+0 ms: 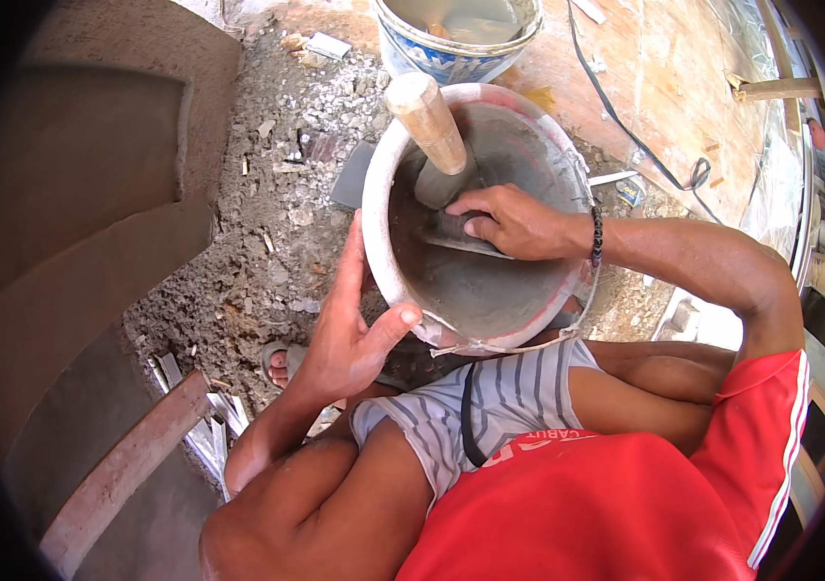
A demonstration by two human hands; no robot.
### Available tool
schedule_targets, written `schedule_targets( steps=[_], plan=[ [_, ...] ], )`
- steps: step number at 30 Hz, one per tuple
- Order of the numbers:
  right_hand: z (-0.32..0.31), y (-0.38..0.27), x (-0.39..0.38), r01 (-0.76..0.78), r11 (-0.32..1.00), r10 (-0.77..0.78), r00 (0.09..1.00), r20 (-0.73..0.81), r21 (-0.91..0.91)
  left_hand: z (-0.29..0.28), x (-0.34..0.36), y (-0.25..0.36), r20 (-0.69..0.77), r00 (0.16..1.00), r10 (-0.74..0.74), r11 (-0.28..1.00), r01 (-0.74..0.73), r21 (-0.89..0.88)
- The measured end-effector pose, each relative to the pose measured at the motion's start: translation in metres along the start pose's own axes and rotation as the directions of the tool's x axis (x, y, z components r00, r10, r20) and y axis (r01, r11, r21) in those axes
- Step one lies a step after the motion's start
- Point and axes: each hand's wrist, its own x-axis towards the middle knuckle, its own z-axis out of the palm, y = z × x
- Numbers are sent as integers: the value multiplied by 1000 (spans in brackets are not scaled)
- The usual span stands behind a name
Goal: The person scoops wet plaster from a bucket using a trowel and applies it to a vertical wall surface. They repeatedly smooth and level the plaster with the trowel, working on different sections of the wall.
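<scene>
A round bucket (377, 194) with a pale, mortar-smeared rim stands before me, its inner wall coated in wet grey mortar (470, 300). Inside it, my right hand (519, 223) grips a dark flat scraper (451, 230) with a thin pale edge, close against the mortar. Beside that hand, a tool with a thick round wooden handle (429, 121) leans in the bucket; its lower end is partly hidden. My left hand (354, 315) lies along the bucket's outer left side, fingers stretched out and thumb apart near the rim.
Behind stands a second bucket (446, 68) holding cloudy water. Rubble (277, 203) covers the ground at left, with a grey flat piece (352, 176) by the bucket. A black cable (616, 107) crosses the board (664, 58) at right. A plastered wall (93, 136) rises at left.
</scene>
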Motion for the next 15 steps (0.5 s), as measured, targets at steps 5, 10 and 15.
schedule_targets(
  steps=[5,10,15],
  plan=[
    [-3,-5,-4,-46,997,55,987,149,-64,2,-1,-1,-26,999,-21,999,20,-40],
    [-5,-1,1,-15,992,25,997,79,-127,3,-4,-4,-41,999,-35,998,33,-59],
    [-4,4,2,-2,992,15,994,108,-122,2,-4,-6,-36,999,-37,997,34,-69]
  ],
)
